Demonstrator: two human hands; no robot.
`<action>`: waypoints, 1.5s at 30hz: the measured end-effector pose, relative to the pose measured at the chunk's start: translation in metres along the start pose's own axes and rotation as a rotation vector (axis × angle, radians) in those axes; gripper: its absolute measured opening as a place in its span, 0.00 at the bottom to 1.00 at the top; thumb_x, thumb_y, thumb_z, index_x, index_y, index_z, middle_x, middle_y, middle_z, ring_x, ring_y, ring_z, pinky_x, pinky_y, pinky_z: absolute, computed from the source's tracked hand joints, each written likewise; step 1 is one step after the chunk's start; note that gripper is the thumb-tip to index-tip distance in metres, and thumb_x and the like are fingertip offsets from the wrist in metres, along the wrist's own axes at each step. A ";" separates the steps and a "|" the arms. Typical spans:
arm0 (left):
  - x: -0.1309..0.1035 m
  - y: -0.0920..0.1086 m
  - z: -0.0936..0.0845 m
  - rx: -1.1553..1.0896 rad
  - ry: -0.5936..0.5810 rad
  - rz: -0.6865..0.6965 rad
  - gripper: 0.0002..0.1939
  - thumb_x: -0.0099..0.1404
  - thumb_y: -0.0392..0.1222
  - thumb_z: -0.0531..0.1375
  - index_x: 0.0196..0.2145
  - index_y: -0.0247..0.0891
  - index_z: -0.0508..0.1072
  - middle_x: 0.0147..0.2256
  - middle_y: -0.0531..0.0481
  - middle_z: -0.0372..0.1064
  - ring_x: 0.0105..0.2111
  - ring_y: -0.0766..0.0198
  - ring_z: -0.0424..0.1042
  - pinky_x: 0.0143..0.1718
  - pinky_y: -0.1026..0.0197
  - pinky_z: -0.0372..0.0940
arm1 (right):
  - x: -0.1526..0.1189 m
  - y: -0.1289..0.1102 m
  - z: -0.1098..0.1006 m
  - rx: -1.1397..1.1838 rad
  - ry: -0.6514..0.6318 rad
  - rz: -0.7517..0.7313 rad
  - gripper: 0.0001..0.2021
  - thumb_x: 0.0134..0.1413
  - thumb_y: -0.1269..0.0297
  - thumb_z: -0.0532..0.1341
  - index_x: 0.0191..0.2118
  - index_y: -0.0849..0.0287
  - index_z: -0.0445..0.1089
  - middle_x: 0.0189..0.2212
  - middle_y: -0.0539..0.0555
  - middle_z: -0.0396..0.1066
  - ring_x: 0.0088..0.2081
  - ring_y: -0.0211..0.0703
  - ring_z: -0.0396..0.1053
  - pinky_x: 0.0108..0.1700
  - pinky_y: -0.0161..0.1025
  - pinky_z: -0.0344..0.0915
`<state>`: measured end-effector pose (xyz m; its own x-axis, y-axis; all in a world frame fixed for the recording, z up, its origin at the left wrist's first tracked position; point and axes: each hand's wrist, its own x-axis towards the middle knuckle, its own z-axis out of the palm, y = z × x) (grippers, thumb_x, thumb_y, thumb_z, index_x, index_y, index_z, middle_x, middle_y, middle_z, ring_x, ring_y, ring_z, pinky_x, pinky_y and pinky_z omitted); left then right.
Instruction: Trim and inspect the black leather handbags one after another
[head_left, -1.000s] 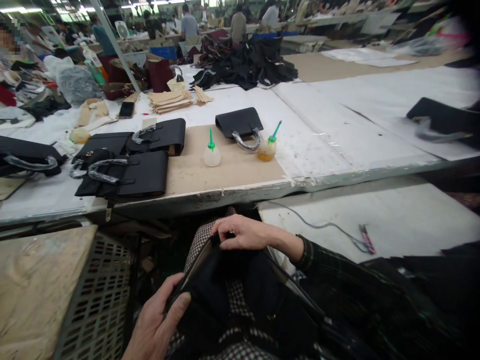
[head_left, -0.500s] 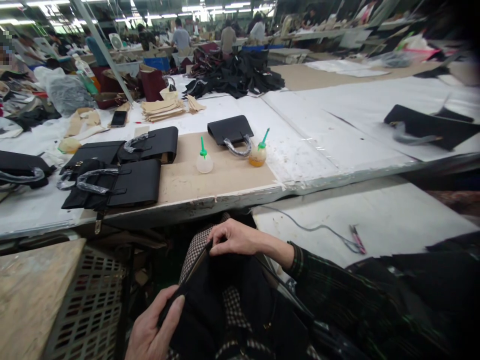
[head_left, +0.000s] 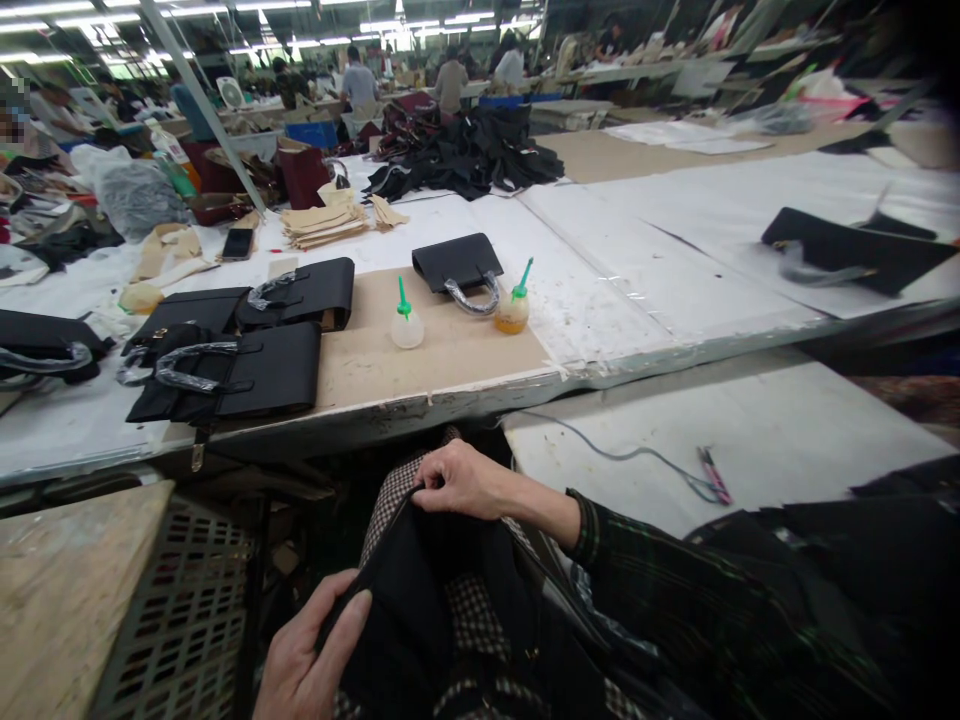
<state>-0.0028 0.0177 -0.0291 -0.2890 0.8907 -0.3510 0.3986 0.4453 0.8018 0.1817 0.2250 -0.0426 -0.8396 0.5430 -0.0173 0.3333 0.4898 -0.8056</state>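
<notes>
In the head view, a soft, dull black cloth piece (head_left: 394, 590) lies at 6 o'clock across checked, woven fabric (head_left: 472, 610). The left hand (head_left: 304, 650), at 7 o'clock, pinches its rim between thumb and fingers; the right hand (head_left: 461, 482), at 6 o'clock and nearer the centre, grips the same rim with curled fingers. That thin, bound rim points toward 1 o'clock; the piece's full long axis cannot be told, its lower end being dark. At 9 o'clock rests a flat, stiff black bag (head_left: 281, 370), handles film-wrapped
</notes>
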 end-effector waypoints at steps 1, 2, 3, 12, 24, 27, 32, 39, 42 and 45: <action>0.000 0.002 -0.001 -0.022 0.006 -0.020 0.21 0.63 0.59 0.58 0.45 0.41 0.75 0.37 0.53 0.77 0.39 0.58 0.75 0.38 0.68 0.67 | 0.001 -0.002 0.001 -0.016 -0.002 0.031 0.11 0.49 0.67 0.61 0.19 0.62 0.64 0.18 0.45 0.63 0.22 0.32 0.56 0.27 0.32 0.51; 0.000 0.004 -0.003 -0.037 0.006 -0.035 0.21 0.63 0.59 0.58 0.44 0.41 0.76 0.36 0.53 0.77 0.39 0.58 0.75 0.38 0.67 0.66 | 0.002 -0.004 0.001 -0.029 -0.003 0.065 0.11 0.48 0.67 0.62 0.19 0.62 0.64 0.17 0.45 0.61 0.22 0.32 0.56 0.27 0.32 0.51; 0.001 0.006 -0.005 -0.044 -0.005 -0.047 0.21 0.63 0.59 0.57 0.43 0.41 0.76 0.36 0.53 0.76 0.38 0.58 0.74 0.38 0.66 0.66 | 0.003 -0.005 0.002 -0.036 0.000 0.096 0.10 0.47 0.67 0.63 0.20 0.61 0.64 0.18 0.44 0.61 0.22 0.32 0.56 0.27 0.32 0.51; 0.030 0.012 -0.028 -0.076 -0.203 -0.049 0.18 0.66 0.57 0.56 0.36 0.39 0.74 0.38 0.51 0.69 0.41 0.59 0.67 0.43 0.63 0.61 | 0.029 0.013 0.001 0.087 -0.250 -0.070 0.15 0.50 0.69 0.61 0.45 0.57 0.78 0.37 0.50 0.77 0.38 0.41 0.72 0.40 0.32 0.63; 0.052 0.021 -0.022 0.395 -0.143 0.099 0.13 0.66 0.46 0.54 0.27 0.38 0.67 0.21 0.59 0.51 0.24 0.68 0.52 0.26 0.65 0.48 | 0.032 0.018 0.004 0.064 -0.263 -0.080 0.14 0.52 0.68 0.62 0.44 0.60 0.79 0.39 0.52 0.79 0.38 0.42 0.74 0.43 0.31 0.64; 0.059 0.027 -0.021 0.396 -0.221 0.101 0.14 0.65 0.52 0.56 0.30 0.38 0.69 0.22 0.59 0.54 0.24 0.67 0.55 0.27 0.65 0.49 | 0.030 0.016 0.004 0.061 -0.255 -0.062 0.15 0.51 0.68 0.62 0.45 0.59 0.79 0.39 0.52 0.79 0.39 0.42 0.74 0.43 0.31 0.65; 0.075 0.041 -0.014 0.457 -0.297 0.165 0.16 0.65 0.56 0.57 0.36 0.41 0.73 0.22 0.59 0.58 0.24 0.66 0.60 0.27 0.64 0.49 | 0.025 0.014 0.004 0.092 -0.240 -0.055 0.15 0.52 0.68 0.62 0.45 0.57 0.79 0.39 0.51 0.79 0.38 0.42 0.74 0.42 0.32 0.65; 0.095 0.039 -0.001 0.346 -0.370 0.194 0.15 0.67 0.49 0.52 0.28 0.38 0.69 0.24 0.58 0.57 0.26 0.66 0.58 0.28 0.65 0.49 | 0.019 0.020 0.001 0.135 -0.235 -0.088 0.14 0.53 0.69 0.62 0.45 0.59 0.79 0.40 0.52 0.78 0.38 0.41 0.73 0.43 0.32 0.64; 0.095 0.042 0.001 0.291 -0.341 0.155 0.14 0.65 0.48 0.53 0.25 0.38 0.67 0.22 0.58 0.51 0.25 0.68 0.53 0.25 0.65 0.47 | 0.018 0.015 -0.001 0.130 -0.227 -0.124 0.13 0.51 0.70 0.62 0.43 0.59 0.79 0.37 0.52 0.78 0.38 0.42 0.72 0.43 0.34 0.64; 0.090 0.051 -0.001 0.345 -0.289 0.171 0.14 0.63 0.47 0.56 0.23 0.37 0.68 0.21 0.58 0.50 0.24 0.68 0.54 0.24 0.66 0.46 | 0.015 0.003 -0.002 0.111 -0.193 -0.147 0.11 0.50 0.70 0.60 0.38 0.59 0.79 0.33 0.52 0.75 0.37 0.43 0.71 0.42 0.35 0.64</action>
<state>-0.0089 0.1202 -0.0190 0.0403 0.9209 -0.3878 0.6990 0.2513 0.6695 0.1707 0.2358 -0.0437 -0.9451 0.3267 0.0008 0.1617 0.4700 -0.8677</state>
